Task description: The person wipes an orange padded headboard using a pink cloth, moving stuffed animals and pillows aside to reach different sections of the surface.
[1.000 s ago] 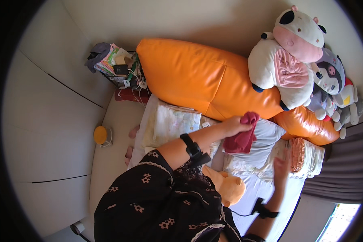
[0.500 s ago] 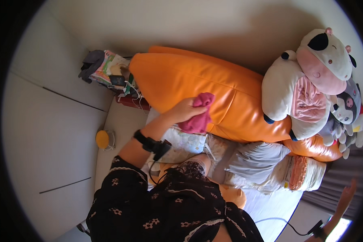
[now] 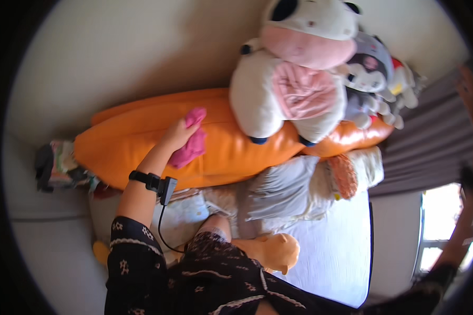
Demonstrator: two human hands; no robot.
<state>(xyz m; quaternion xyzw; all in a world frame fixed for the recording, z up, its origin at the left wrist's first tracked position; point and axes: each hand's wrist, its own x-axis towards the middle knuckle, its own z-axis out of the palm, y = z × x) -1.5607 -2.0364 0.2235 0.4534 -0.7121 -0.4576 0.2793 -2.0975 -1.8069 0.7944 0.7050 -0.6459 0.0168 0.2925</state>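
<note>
My left hand (image 3: pixel 180 134) is closed around a crumpled pink cloth (image 3: pixel 190 151). It holds the cloth against the long, glossy orange padded headboard (image 3: pixel 142 126), left of a large white cow plush (image 3: pixel 255 100) with a pink belly. The cloth's lower part hangs down over the orange surface. Far to the right, my right hand (image 3: pixel 472 97) is raised before the dark grey curtain (image 3: pixel 415 152). It is dim and blurred, and its fingers do not show clearly.
A grey character plush (image 3: pixel 370 65) leans beside the cow. Below the headboard lie a grey pillow (image 3: pixel 281 189), folded bedding (image 3: pixel 370 168) and a tan plush (image 3: pixel 278 252) on the pale mattress (image 3: pixel 336 241). A pile of items (image 3: pixel 60 165) stands at the far left; a window (image 3: pixel 441 220) is at right.
The view has swung to the right, so the headboard and plush toys sit further left. My left hand still grips the pink cloth against the headboard. My right hand appears higher in view.
</note>
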